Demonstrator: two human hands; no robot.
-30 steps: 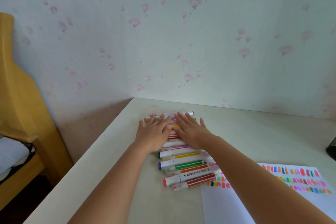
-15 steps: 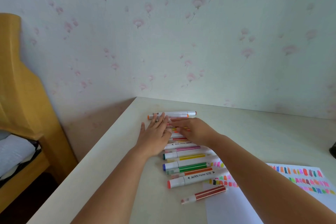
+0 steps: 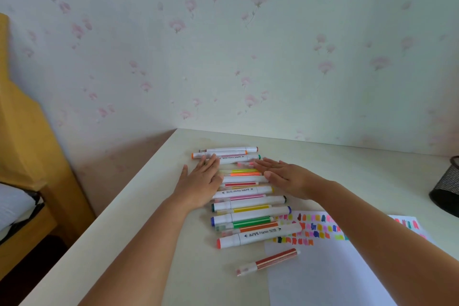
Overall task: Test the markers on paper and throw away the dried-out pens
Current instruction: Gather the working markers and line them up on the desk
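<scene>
Markers (image 3: 248,202): a row of them lies side by side on the table (image 3: 149,218), left of centre, each pointing left to right. The near ones overlap the far left corner of the paper (image 3: 335,268).
Change, hands: a second ago I had both hands pressed together on top of the far part of the row. They have since drawn apart to its two sides.
Change, stray marker (image 3: 269,261): the red-striped one touched the near end of the row a second ago. It now lies apart, nearer, half on the paper's left edge.
Left hand (image 3: 201,186): flat, palm down, fingers straight, against the left ends of the far markers. It grips nothing.
Right hand (image 3: 285,177): flat, palm down, fingers straight and pointing left, over the right ends of the same markers. It grips nothing.
Paper: many colour swatches in rows along the far part, with the near part blank.
Meaning for the task: I judge that testing is largely done and the hands are squaring up the row. The stray marker will need gathering back.
Black mesh pot (image 3: 447,189): at the right edge, well apart from the row. I cannot tell its use.
</scene>
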